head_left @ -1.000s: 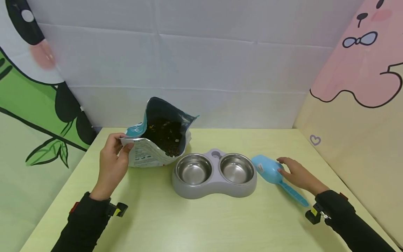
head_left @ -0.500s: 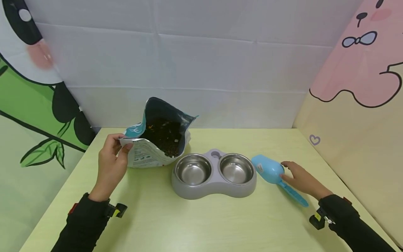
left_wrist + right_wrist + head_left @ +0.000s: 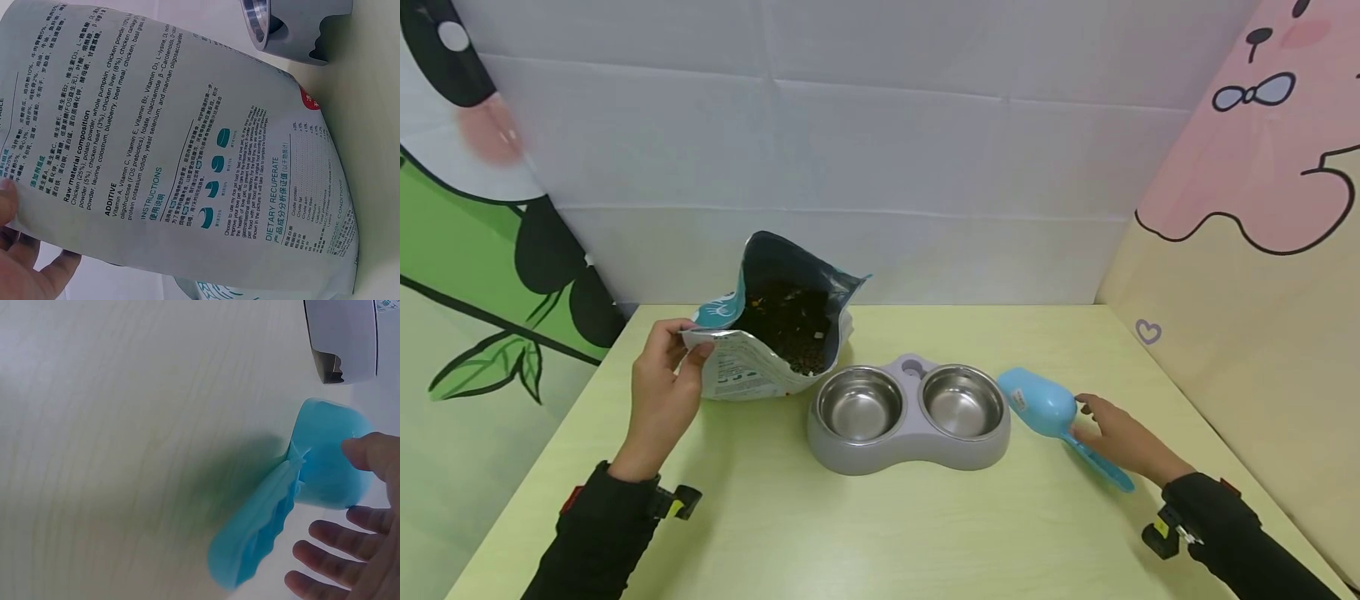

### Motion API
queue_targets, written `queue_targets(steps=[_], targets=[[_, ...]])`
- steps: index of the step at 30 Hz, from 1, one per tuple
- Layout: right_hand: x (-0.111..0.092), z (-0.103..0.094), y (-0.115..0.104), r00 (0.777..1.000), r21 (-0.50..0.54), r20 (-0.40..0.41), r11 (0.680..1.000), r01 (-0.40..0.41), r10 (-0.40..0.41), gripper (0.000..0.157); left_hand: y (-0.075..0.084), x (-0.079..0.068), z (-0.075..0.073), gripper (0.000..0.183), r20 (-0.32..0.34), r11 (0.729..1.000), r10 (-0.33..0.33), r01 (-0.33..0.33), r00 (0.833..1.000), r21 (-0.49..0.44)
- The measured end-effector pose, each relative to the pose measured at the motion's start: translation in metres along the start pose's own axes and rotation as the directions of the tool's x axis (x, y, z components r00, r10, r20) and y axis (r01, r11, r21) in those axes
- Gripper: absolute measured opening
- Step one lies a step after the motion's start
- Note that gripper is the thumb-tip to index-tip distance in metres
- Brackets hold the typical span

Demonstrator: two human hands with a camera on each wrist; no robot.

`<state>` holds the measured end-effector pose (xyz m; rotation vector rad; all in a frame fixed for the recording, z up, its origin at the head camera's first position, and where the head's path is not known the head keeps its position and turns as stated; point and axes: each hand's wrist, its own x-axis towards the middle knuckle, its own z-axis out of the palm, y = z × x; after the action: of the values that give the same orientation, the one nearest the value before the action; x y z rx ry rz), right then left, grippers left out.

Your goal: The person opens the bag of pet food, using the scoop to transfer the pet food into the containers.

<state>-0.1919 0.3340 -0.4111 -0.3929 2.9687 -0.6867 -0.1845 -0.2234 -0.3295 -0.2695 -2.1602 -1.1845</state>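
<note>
In the head view my left hand (image 3: 661, 396) pinches the front edge of an opened pet food bag (image 3: 741, 371) between thumb and fingers. Dark brown kibble (image 3: 786, 329) shows inside its wide mouth. The left wrist view shows the bag's printed back (image 3: 187, 156). At the right, my right hand (image 3: 1123, 437) hovers by a light blue scoop (image 3: 1037, 402), above where its cup meets the handle. The scoop (image 3: 334, 450) lies cup-down; in the right wrist view my thumb (image 3: 365, 450) is over the cup and the fingers are spread beside it, not curled round the handle.
A grey double pet bowl (image 3: 910, 454) with two steel dishes stands mid-table, between bag and scoop. No food shows in either dish. White sheeting (image 3: 887, 167) hangs behind the pale wooden table (image 3: 850, 533); cartoon-printed panels (image 3: 1232, 167) flank both sides.
My right hand has drawn back from the scoop's cup toward the handle, nearer to me. The scoop, the bag and the bowls stay in place; my left hand keeps its hold.
</note>
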Motion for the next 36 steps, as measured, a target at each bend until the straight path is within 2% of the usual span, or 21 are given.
queue_targets(steps=[24, 36], targets=[[-0.006, 0.017, 0.011, 0.998, -0.013, 0.038, 0.998, -0.058, 0.058, 0.064, 0.003, 0.002, 0.001, 0.026, -0.004, 1.000, 0.007, -0.007, 1.000, -0.003], [-0.004, 0.023, 0.014, 0.995, -0.015, 0.063, 0.997, -0.075, 0.075, 0.054, 0.001, 0.000, 0.001, 0.025, -0.007, 1.000, 0.008, -0.008, 1.000, 0.008]])
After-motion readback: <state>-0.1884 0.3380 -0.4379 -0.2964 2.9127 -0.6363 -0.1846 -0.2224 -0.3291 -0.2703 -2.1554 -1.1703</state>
